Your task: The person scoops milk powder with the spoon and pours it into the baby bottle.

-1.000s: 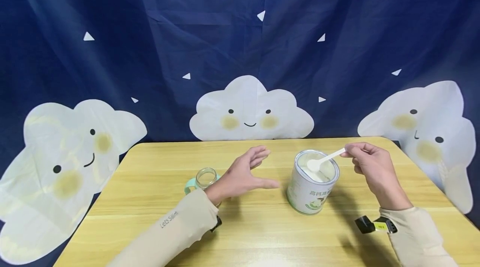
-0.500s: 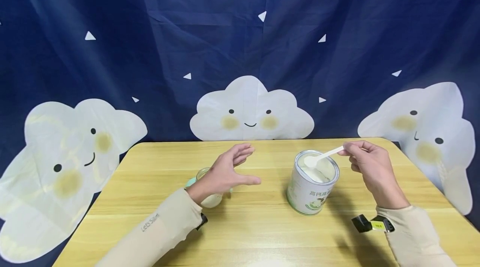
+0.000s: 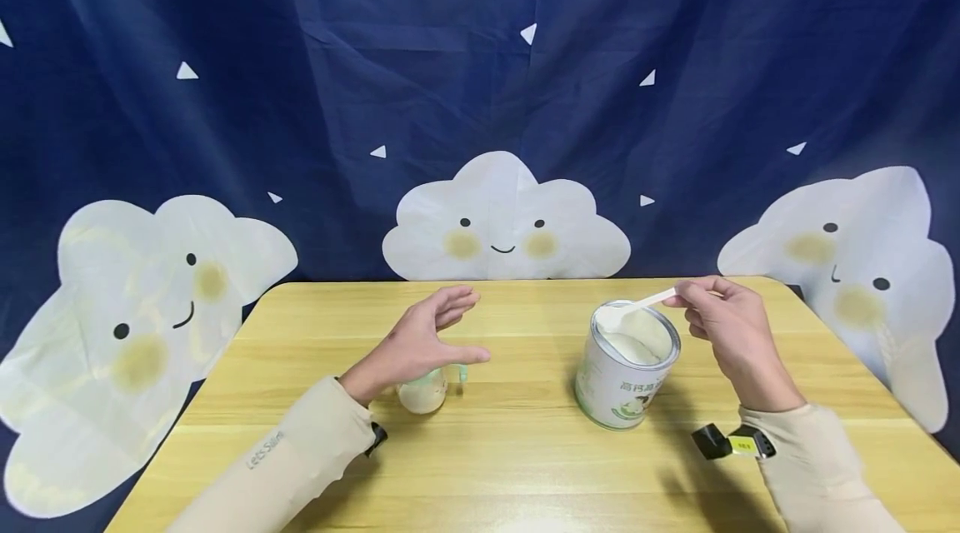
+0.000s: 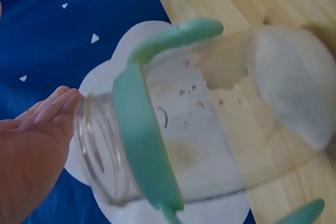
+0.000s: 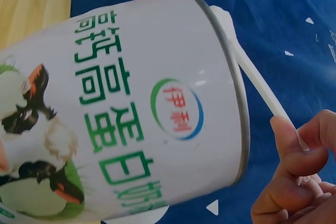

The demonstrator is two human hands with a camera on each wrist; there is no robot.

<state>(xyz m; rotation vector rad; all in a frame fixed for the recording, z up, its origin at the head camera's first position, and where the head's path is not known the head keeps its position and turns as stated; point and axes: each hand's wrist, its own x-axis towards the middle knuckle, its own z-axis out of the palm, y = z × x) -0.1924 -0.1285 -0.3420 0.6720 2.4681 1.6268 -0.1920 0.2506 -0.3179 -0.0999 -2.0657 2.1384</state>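
My right hand (image 3: 731, 333) pinches the handle of a white scoop (image 3: 641, 306), whose bowl sits at the left rim of the milk powder can (image 3: 626, 387). In the right wrist view the can (image 5: 173, 103) lies sideways across the picture, the scoop (image 5: 260, 85) slanting from its rim to my fingers. My left hand (image 3: 420, 341) hovers with fingers extended and thumb apart, holding nothing. It hides most of a clear baby bottle (image 3: 422, 394) in the head view. The left wrist view shows that bottle (image 4: 199, 129) uncapped, with a green handled collar (image 4: 142, 135) and white powder at its bottom.
Both bottle and can stand on a light wooden table (image 3: 517, 450). Behind its far edge hangs a dark blue curtain (image 3: 480, 58) with white clouds and triangles.
My left hand has moved left, away from the can and over the bottle. The scoop's bowl has shifted left from inside the can's opening to its left rim.
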